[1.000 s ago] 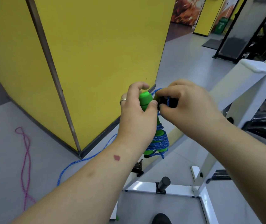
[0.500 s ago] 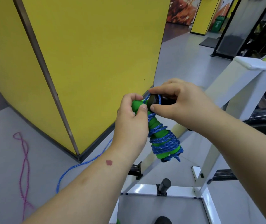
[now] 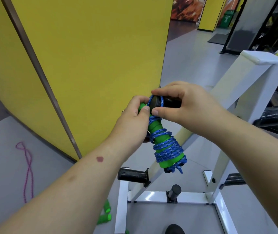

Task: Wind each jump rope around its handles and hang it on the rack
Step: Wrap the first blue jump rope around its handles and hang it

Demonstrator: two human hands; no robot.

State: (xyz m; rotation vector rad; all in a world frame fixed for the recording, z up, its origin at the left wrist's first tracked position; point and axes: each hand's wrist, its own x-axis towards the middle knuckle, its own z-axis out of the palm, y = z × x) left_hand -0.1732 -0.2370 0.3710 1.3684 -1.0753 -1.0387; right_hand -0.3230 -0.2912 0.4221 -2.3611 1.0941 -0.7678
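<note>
The left hand [image 3: 135,114] grips the top of the green handles [image 3: 164,147], whose long axis runs slanting from that hand down and to the right, the lower end hanging free below both hands. The blue rope [image 3: 168,150] is coiled round them in many turns, thickest near the bottom. The right hand [image 3: 184,103], just beside the left hand and touching it at the thumbs, pinches a loop of rope over a black peg [image 3: 170,103] of the white rack [image 3: 246,76]. Three more black pegs show below the hands. Left of the left forearm, one pink rope [image 3: 27,168] and two green handles [image 3: 105,215] lie on the floor [image 3: 3,166].
</note>
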